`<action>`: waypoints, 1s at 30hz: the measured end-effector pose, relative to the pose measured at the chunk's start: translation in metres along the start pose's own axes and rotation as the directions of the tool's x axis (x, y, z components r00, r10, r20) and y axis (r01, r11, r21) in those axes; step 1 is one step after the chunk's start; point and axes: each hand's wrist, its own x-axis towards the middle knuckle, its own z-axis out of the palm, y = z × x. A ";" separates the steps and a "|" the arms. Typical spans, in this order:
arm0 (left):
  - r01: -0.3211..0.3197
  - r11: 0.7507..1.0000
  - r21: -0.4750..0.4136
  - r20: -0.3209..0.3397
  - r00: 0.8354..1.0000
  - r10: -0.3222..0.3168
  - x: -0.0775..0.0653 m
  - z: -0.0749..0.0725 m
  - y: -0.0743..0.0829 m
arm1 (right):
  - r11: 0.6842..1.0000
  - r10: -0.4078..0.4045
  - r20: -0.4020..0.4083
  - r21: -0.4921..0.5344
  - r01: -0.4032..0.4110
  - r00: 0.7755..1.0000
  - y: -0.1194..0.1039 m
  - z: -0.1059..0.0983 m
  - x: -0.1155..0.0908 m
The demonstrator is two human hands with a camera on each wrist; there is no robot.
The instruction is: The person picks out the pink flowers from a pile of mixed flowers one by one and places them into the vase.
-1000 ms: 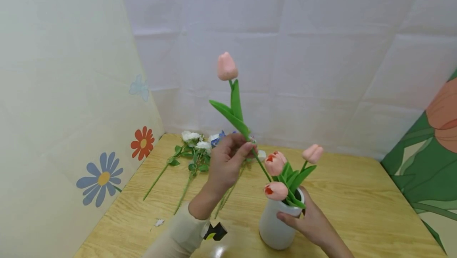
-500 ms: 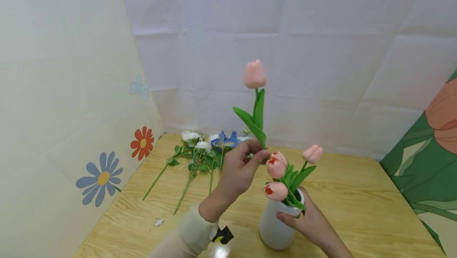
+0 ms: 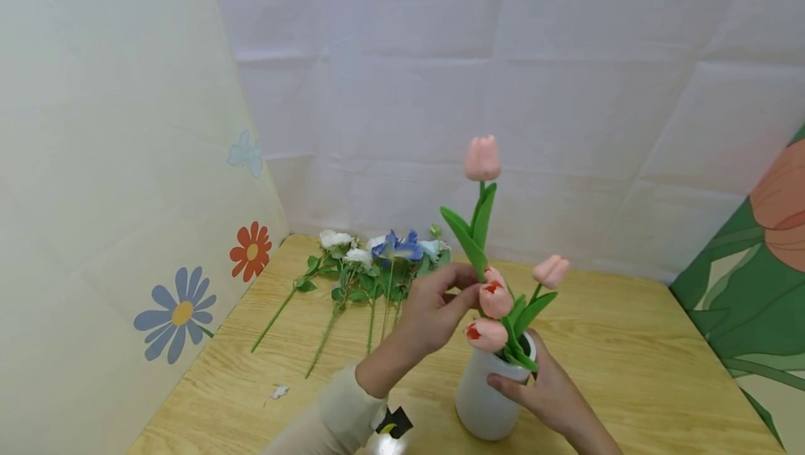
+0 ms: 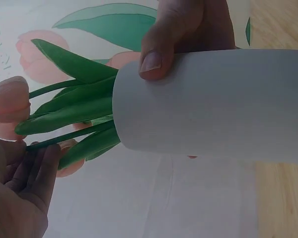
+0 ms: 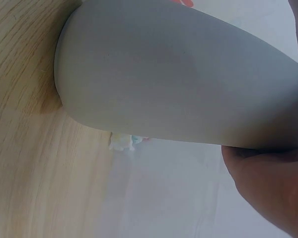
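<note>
My left hand (image 3: 434, 308) pinches the stem of an artificial pink tulip (image 3: 483, 159), which stands tall and nearly upright above the white vase (image 3: 489, 399). In the left wrist view, green stems and leaves (image 4: 72, 109) reach into the vase's mouth beside my left fingers. Several other pink tulips lean out of the vase, among them one at the right (image 3: 550, 271) and a low one at the front (image 3: 487, 335). My right hand (image 3: 553, 392) grips the vase near its rim, thumb in front. The vase stands upright on the table, its base visible in the right wrist view (image 5: 69, 64).
White roses (image 3: 336, 240), a blue flower (image 3: 397, 247) and a pale blue bloom (image 3: 431, 249) lie with their stems on the wooden table (image 3: 604, 343), left of the vase. A small white scrap (image 3: 279, 391) lies nearer the front left. A white cloth backdrop (image 3: 566, 126) hangs behind.
My left hand has carried the tulip to the right and lowered it over the vase, turning it more upright. My right hand and the vase have stayed in place.
</note>
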 end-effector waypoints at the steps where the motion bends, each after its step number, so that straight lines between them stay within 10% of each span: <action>1: 0.007 1.000 0.007 0.006 1.000 -0.007 -0.001 0.000 -0.001 | 1.000 -0.006 0.000 0.000 0.006 1.000 0.000 0.000 0.000; 11: 0.070 0.974 0.215 0.095 0.991 -0.093 -0.008 0.003 -0.006 | 0.999 -0.052 0.003 0.000 0.052 0.999 0.001 0.000 -0.001; 30: 0.117 0.951 0.287 0.220 0.958 -0.184 -0.019 0.003 -0.012 | 0.995 -0.092 0.016 0.048 0.091 0.996 0.003 0.001 -0.002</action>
